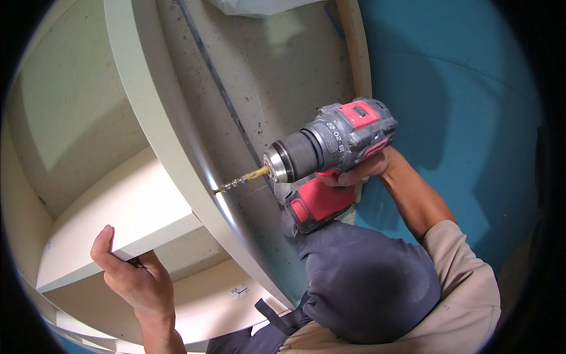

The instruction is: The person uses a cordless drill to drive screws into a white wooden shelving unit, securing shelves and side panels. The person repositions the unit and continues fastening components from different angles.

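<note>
Two hands, well apart: the left hand [140, 286] clamps the edge of one shelf board [130, 200]; the right hand [367, 169] grips one drill [324, 144], its single bit [240, 180] meeting one upright panel [156, 112]. The right hand is largely hidden behind the drill, the left partly beneath the board

Numbers on my drill [339, 147]
Pale numerals [333, 138] ring its grey collar [323, 131] (the small sticker [240, 291] on the lower board [203, 304] is too tiny for me to read).

Left hand [140, 286], fingertips out of sight
</note>
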The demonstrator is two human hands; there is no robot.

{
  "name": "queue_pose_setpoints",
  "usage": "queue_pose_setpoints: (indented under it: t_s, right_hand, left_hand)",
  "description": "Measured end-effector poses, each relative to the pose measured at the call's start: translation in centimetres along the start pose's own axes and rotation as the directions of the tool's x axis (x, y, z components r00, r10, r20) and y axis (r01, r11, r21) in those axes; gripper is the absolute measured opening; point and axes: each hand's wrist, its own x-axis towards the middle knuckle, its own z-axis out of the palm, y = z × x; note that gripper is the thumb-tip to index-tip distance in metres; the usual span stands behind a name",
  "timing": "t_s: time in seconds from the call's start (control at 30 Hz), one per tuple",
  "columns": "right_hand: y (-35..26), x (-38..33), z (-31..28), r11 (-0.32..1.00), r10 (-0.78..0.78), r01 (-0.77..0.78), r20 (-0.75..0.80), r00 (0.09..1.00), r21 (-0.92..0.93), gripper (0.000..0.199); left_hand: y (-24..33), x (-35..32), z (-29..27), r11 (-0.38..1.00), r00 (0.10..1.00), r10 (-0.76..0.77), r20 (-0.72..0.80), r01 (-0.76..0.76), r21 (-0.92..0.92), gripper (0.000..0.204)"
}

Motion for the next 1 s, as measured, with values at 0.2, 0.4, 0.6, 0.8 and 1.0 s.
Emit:
queue_pose_setpoints:
  t_s: [0.2,0.4,0.6,0.8,1.0]
  right_hand:
    - [1.7,1.1,-0.1,0.988,-0.077,0.063,0.098,0.992,0.139,0.041]
    - [0.6,0.4,0.2,0.973,-0.171,0.171,-0.018,0.985,0.155,0.046]
    - [2.7,1.3,-0.4,0.953,-0.216,0.198,0.057,0.975,0.23,0.049]
    - [-0.8,0.2,0.1,0.941,-0.143,0.111,0.077,0.987,0.32,0.039]
    - [-2.9,0.0,0.6,0.912,-0.179,0.116,0.126,0.976,0.394,0.036]
  left_hand:
    - [0.1,0.3,0.0,1.0,1.0,0.026,-0.001,-0.026,0.011,0.039]
    - [0.5,0.3,-0.3,1.0,1.0,0.004,0.007,-0.004,-0.001,0.036]
    - [0.9,0.4,-0.4,1.0,1.0,-0.001,-0.007,0.0,-0.008,0.034]
    - [1.1,0.2,-0.7,1.0,1.0,0.013,-0.003,-0.013,0.017,0.034]
    - [0.7,-0.1,-0.6,1.0,1.0,0.017,-0.013,-0.016,0.013,0.035]
